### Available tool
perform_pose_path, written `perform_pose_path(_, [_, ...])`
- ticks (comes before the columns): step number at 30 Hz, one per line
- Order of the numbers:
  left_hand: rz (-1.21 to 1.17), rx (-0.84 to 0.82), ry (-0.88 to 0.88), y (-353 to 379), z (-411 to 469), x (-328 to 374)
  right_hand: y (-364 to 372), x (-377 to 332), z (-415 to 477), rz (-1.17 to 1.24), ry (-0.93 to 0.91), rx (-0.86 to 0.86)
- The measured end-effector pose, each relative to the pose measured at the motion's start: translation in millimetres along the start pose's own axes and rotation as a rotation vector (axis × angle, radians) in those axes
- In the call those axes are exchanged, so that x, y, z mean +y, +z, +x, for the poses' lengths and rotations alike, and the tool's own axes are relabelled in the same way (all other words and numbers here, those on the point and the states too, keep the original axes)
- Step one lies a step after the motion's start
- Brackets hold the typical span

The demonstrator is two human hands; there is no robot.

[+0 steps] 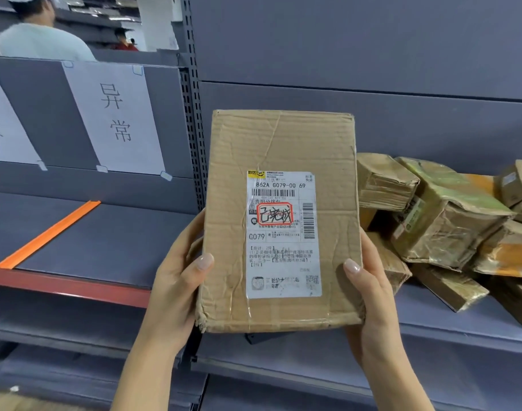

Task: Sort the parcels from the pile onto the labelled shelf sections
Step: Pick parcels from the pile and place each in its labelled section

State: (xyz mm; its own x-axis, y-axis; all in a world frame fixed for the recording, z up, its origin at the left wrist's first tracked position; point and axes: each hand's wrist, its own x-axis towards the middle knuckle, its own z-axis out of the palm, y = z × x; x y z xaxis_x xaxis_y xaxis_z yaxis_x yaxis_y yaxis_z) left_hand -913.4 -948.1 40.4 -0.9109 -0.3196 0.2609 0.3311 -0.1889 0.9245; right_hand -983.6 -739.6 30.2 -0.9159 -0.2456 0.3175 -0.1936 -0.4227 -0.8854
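Parcel (279, 137) stands upright in front of the shelf (431, 324), label (283, 256) facing the wearer, likely so its stamp (274, 213) can be read. Left hand (176, 280) and right hand (372, 292) clamp its lower sides, thumbs (205, 261) on the front. Behind, at right, lies the pile (446, 215); farther left a sign (114, 117) marks a section (120, 235) beside an orange divider (49, 232).

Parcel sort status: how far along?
Early, it seems. Done: no sorted parcel shows on the shelf section below the 异常 sign. In hand: the left hand and right hand hold one cardboard box upright, label toward the camera. Left: the pile of parcels at right, plus placing this box.
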Motion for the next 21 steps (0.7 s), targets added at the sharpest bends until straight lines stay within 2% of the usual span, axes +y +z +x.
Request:
perform_pose_path(4, [0.02, 0.053, -0.016, -2, -13, -9, -5, 12, 5, -0.033, 0.042, -0.055])
perform_pose_path(11, [0.041, 0.267, -0.017, -17, -41, -17, 6, 33, 8, -0.012, 0.125, -0.17])
perform_pose_path(21, [-0.007, 0.563, 0.125, -41, -78, -6, 50, 55, 9, 0.086, 0.215, -0.377])
